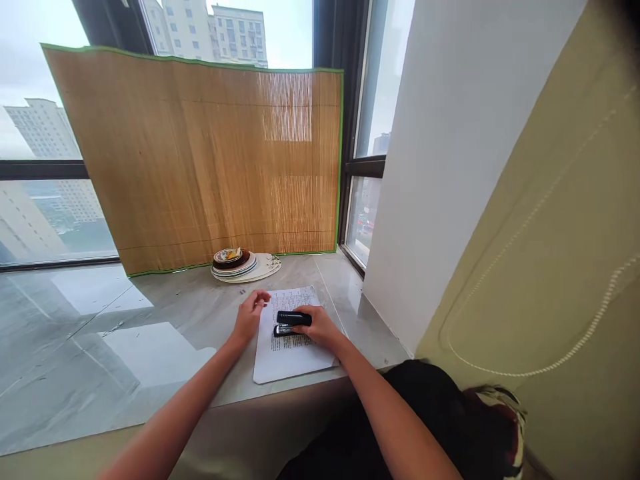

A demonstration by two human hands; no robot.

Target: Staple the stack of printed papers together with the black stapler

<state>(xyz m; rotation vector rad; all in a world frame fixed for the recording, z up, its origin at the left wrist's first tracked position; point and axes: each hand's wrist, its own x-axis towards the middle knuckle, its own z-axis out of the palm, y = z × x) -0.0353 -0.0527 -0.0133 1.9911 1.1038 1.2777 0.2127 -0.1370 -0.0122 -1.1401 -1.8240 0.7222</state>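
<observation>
A black stapler [293, 319] is gripped in my right hand [320, 327], its jaws apart and pointing left, over a printed sheet of paper [293, 360]. The sheet lies on the grey marble sill; whether several sheets are stacked there I cannot tell. At the paper's left edge rests my left hand [251, 312], its fingers curled near the upper left side. What those fingers hold, if anything, is hidden.
Behind the paper stands a stack of plates [234, 265] beside an oval white plate [263, 268]. A bamboo blind [210, 167] leans against the window. On the right rises a white wall [425, 167], with a beaded cord [575, 350] hanging beyond it. The sill's front edge is close to my arms.
</observation>
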